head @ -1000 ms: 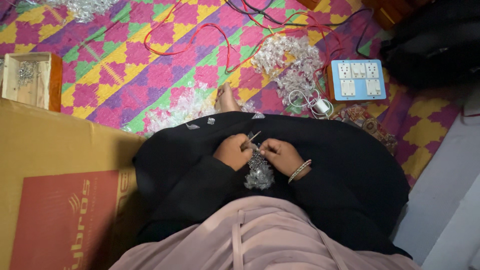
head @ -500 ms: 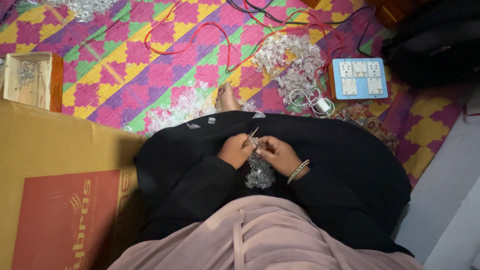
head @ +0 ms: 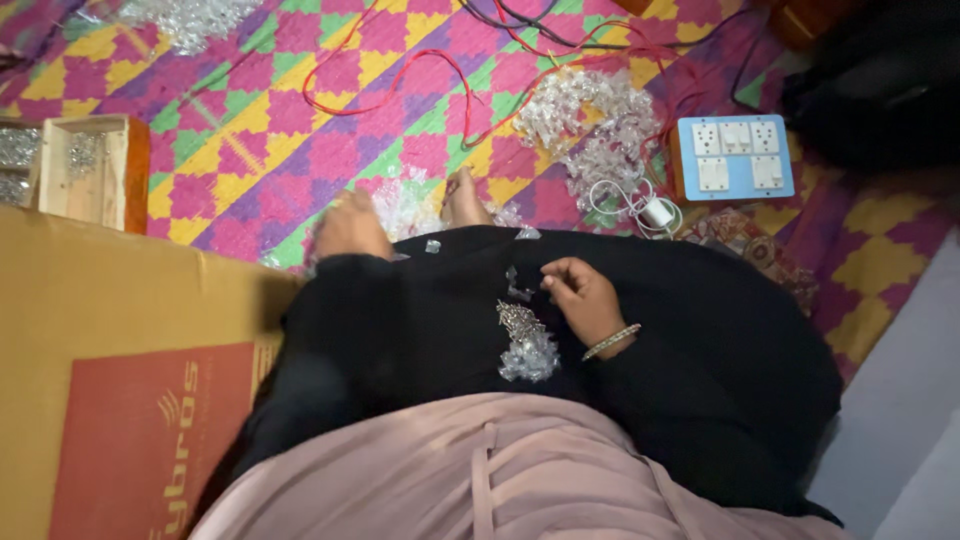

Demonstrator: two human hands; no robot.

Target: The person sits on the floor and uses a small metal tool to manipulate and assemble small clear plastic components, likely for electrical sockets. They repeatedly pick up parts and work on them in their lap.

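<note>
Silvery, one beaded cluster (head: 525, 340) lies on the black lap, just left of the right hand (head: 585, 300), whose curled fingers rest beside it, gripping nothing visible. Reaching out to the clear bead heap (head: 400, 205), the blurred left hand (head: 350, 228) hides its grip. One wooden box (head: 85, 170) and one blue switchboard (head: 735, 155) sit on the mat.

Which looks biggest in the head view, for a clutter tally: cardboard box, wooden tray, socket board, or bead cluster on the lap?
1. cardboard box, largest, though nearest the camera.
2. wooden tray, cut off by the frame edge.
3. socket board, looks close to the tray; that ranking is unsure.
4. bead cluster, smallest.
</note>
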